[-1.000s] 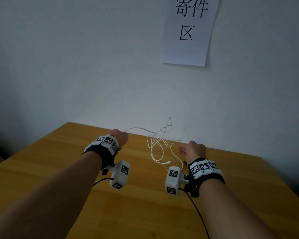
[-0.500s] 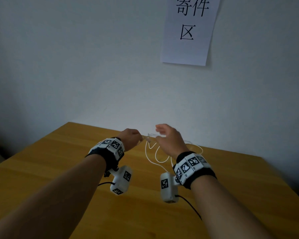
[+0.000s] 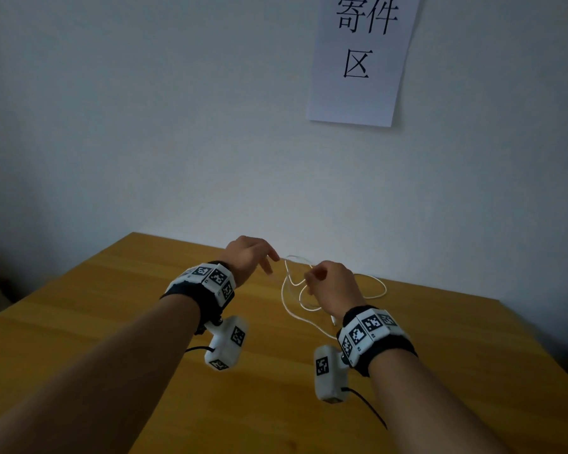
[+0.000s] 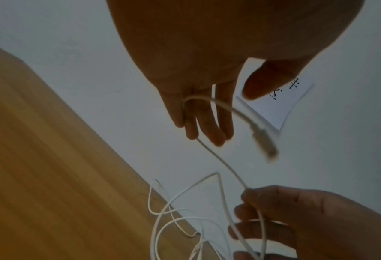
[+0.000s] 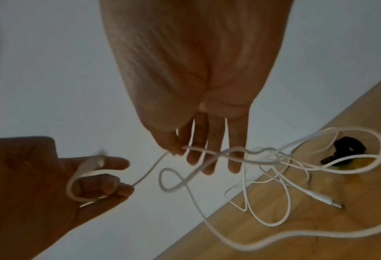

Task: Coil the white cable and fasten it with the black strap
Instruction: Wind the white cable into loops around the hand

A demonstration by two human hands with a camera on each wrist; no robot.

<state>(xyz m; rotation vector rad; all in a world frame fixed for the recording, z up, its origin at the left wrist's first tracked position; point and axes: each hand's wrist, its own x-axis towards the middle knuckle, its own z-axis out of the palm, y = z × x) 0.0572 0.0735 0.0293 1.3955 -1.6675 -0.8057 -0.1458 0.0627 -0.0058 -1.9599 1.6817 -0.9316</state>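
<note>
1. The left hand [image 3: 248, 257] is up in the air over the far edge of the table [image 3: 112, 322]. One end of the white cable [image 5: 263, 158] is looped round its curled fingers [image 5: 109, 184], and the plug on that end sticks out past them. I think it holds this end so the coil has a place to start.

2. A short bit of cable runs across to the right hand [image 3: 333, 286], which is just beside the left one. Its thumb and first finger pinch the cable, and the other fingers point out straight. I think this hand feeds the cable over so the next loop can be made.

3. The rest of the cable hangs down in messy loops onto the table, near the far edge by the wall. Its other plug [image 5: 327, 200] lies there too.

4. Furthest right, the black strap [image 5: 345, 151] lies on the table inside a big loop of cable. No hand touches it. I think it waits there until the coil is done.
</note>
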